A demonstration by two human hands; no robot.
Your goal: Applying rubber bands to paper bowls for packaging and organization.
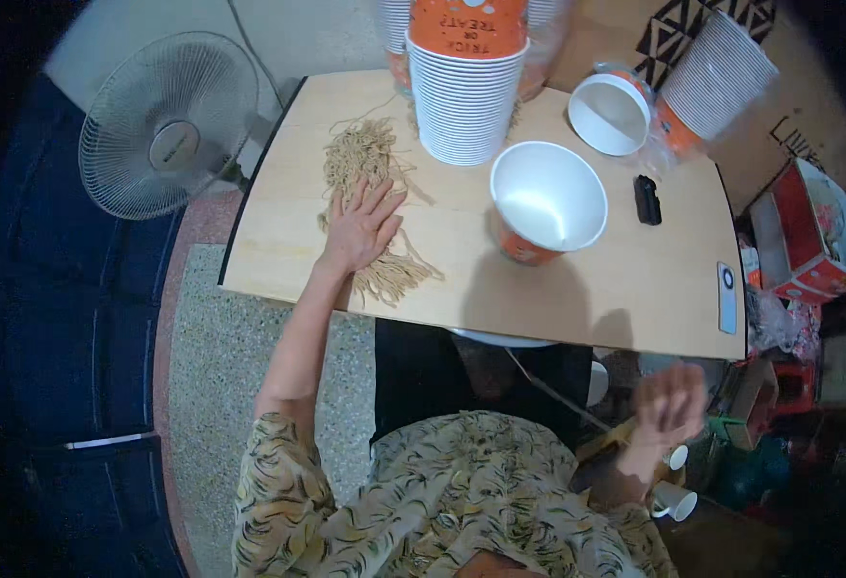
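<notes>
The left hand (357,236) lies flat, fingers spread, on tan cords (358,149), apparently steadying them; the blurred right hand (669,403) looks half-curled, contents indeterminable.

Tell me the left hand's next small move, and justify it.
Probably curl the left hand's fingers around the tan cords: it lies spread over them, ungrasped, with loose strands showing beyond it. The upright bucket to its right shows nothing inside.
</notes>
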